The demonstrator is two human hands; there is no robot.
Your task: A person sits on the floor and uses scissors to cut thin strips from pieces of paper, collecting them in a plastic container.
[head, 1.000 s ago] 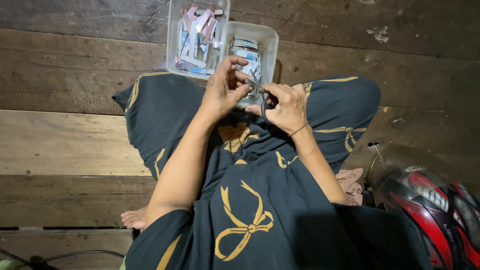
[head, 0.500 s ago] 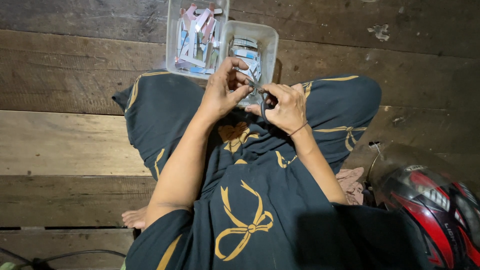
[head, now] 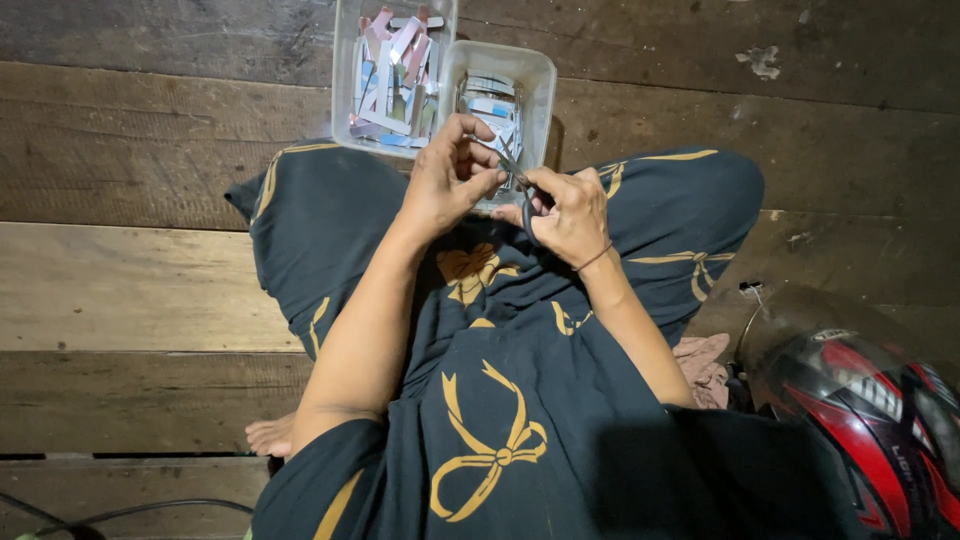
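Head view, grip first: my right hand (head: 568, 212) is clenched on a pair of small dark-handled metal scissors (head: 520, 182), fingers through the loops, blades pointing up and to the left toward my other hand. My left hand (head: 448, 180) pinches something small between thumb and fingertips right at the blade tips; it is too small and too covered to identify, though it may be a paper strip. The scissors' long axis runs diagonally from my right hand up-left to my left, so the pinched piece lies at the blade end, touching or just beside it, nearer the left hand. Both hands meet above my lap, over dark trousers with gold bow prints (head: 500, 400). Just beyond the hands stand two clear plastic rectangular tubs, side by side and touching: the left tub (head: 345, 110) holds long pink and pale blue paper strips, the right tub (head: 545, 80) holds shorter cut pieces. Worn wooden floor planks (head: 130, 290) lie all around. A red and black glossy helmet (head: 860, 420) rests at my right.
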